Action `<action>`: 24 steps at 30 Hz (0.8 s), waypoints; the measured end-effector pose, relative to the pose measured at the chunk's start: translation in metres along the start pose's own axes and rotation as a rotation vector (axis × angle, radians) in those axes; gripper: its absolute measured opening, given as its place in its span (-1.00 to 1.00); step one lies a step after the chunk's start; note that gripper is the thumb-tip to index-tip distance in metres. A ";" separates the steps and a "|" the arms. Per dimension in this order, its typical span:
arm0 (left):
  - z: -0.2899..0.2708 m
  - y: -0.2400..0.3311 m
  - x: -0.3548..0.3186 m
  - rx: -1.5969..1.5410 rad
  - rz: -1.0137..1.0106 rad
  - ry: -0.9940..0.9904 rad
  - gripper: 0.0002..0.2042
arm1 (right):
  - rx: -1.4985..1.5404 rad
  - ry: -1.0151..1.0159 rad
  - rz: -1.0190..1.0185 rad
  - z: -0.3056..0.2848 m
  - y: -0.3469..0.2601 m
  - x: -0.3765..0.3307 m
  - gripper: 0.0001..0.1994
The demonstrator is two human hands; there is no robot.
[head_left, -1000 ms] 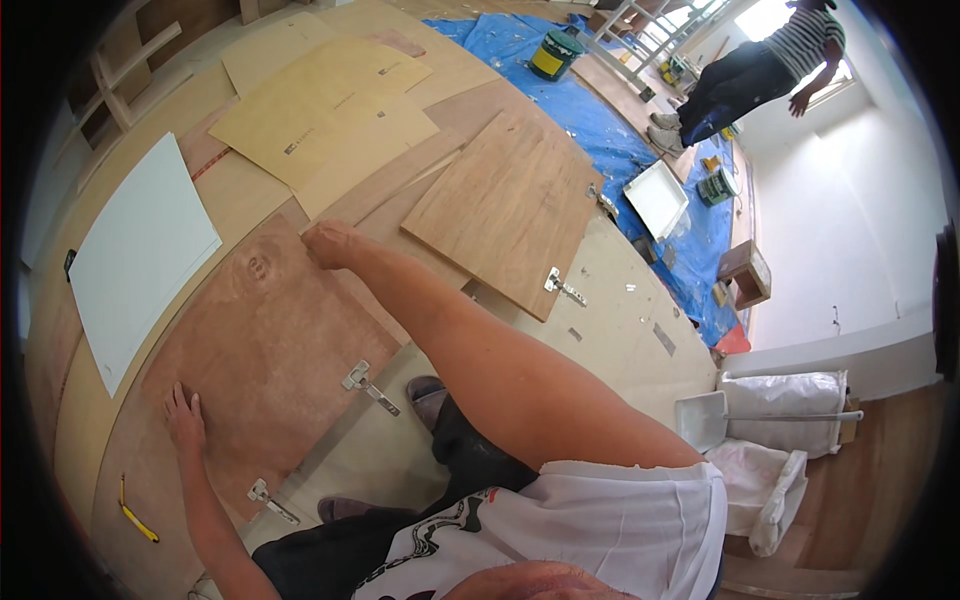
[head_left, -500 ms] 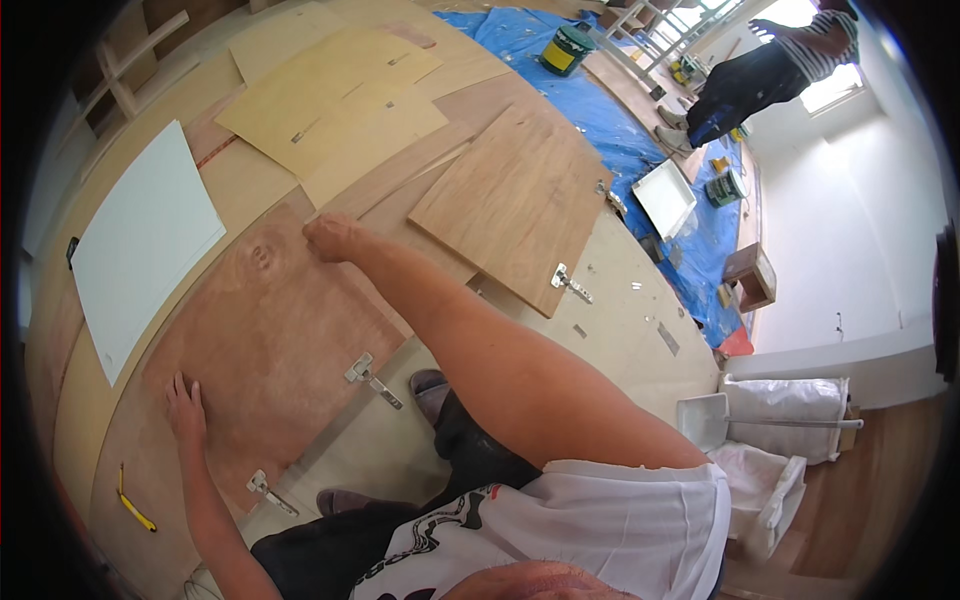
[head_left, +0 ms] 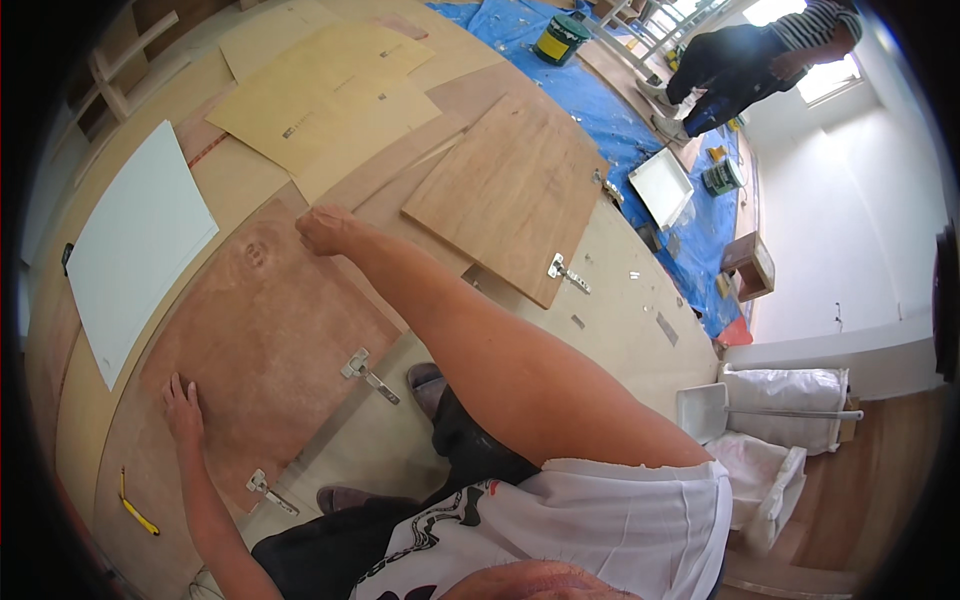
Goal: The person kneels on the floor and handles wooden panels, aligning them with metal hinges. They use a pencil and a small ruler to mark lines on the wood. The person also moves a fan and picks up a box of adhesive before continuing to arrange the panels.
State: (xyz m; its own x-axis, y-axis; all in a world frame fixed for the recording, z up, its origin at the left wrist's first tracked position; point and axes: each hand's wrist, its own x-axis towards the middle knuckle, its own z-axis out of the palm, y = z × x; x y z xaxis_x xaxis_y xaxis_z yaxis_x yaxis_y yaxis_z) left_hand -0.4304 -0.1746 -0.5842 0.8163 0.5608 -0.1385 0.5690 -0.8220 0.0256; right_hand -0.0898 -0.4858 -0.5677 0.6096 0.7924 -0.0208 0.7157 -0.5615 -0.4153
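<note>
In front of me lies a reddish-brown wooden panel (head_left: pixel 270 310) with two metal hinges, one (head_left: pixel 368 372) and another (head_left: pixel 270 492), along its near edge. My left hand (head_left: pixel 183 408) rests flat on its left part, fingers slightly apart. My right arm reaches across to the panel's far right corner. There my right hand (head_left: pixel 325 230) is closed, its fingers curled at the edge; whatever they hold is hidden. A yellow utility knife (head_left: pixel 140 515) lies left of my left forearm.
Beyond the panel are a white sheet (head_left: pixel 140 255) and tan sheets (head_left: pixel 320 95). Another hinged panel (head_left: pixel 510 195) lies to the right. A paint bucket (head_left: pixel 562 40) and white tray (head_left: pixel 662 188) sit on blue tarp (head_left: pixel 610 120). A person (head_left: pixel 740 70) stands at far right, near a wooden box (head_left: pixel 748 266).
My hands keep nearly the same places on the panel. The view has shifted slightly. At the back, the other person has bent lower and brought an arm down.
</note>
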 end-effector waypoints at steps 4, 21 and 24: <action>0.001 -0.004 0.000 0.018 0.017 0.015 -0.53 | 0.009 0.020 -0.021 0.001 -0.001 0.000 -0.81; -0.008 0.014 0.001 0.014 -0.026 -0.051 -0.51 | -0.079 -0.080 0.053 -0.006 -0.004 -0.004 -0.80; 0.004 -0.012 0.002 0.094 -0.008 -0.009 -0.50 | -0.090 -0.099 0.036 -0.009 -0.016 0.005 -0.79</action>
State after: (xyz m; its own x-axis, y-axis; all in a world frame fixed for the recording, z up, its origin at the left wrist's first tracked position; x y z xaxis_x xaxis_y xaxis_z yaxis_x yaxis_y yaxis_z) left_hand -0.4361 -0.1638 -0.5889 0.8106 0.5667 -0.1476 0.5633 -0.8235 -0.0683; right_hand -0.0953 -0.4752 -0.5529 0.6017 0.7887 -0.1260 0.7244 -0.6053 -0.3299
